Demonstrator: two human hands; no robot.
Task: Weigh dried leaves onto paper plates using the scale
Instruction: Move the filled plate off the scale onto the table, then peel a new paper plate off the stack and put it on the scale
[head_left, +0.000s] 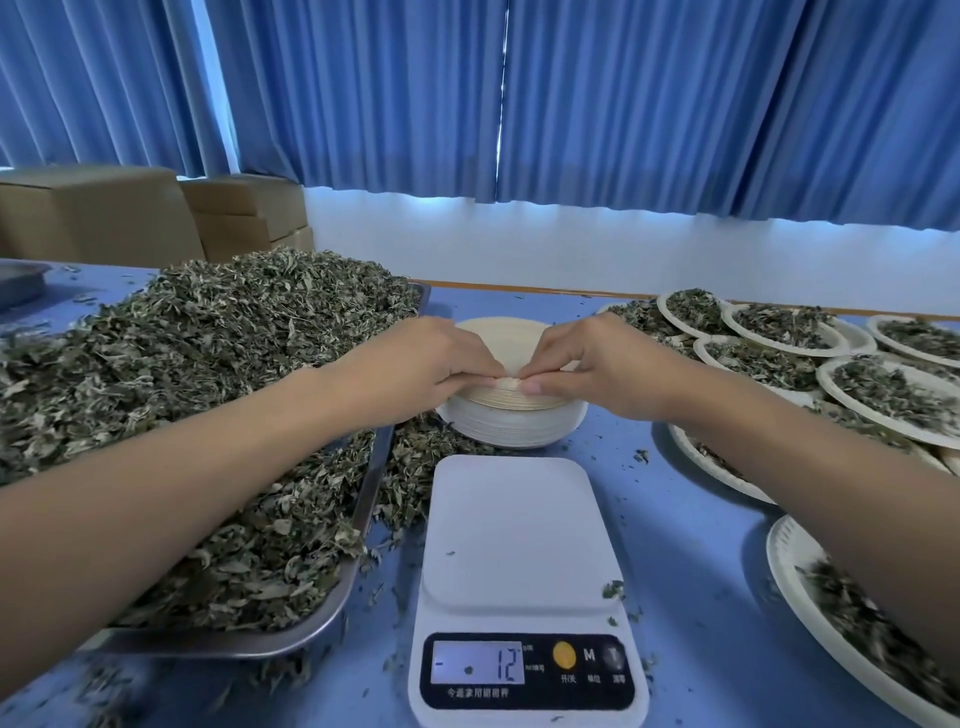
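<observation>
Surface: a table (685, 545) covered in blue is seen, strewn with loose leaf scraps.

Left part: a metal tray (332, 587) is heaped with dried leaves (208, 364), which spill over its right rim onto the blue cover. The corner of a second grey tray (21, 280) is seen at the far left edge.

Centre, near: a white scale (519, 545) is set with its platform bare but for a few leaf crumbs. A minus sign and "12" are shown on its display (478, 662).

Centre, behind the scale: a stack of paper plates (511, 421) is placed just beside the tray. The near rim of the top plate (511, 335) is pinched by the left hand (421, 364) and the right hand (597, 364), fingertips curled and met at the stack's edge.

Right part: filled plates (779, 332), each carrying a portion of leaves, are laid overlapping from the far edge to the near corner.

Room: blue pleated curtains (623, 104) are hung across the back, with daylight showing at the gaps. A white wall (519, 249) is seen below them. Cardboard boxes (104, 213) are stacked at the back left.
</observation>
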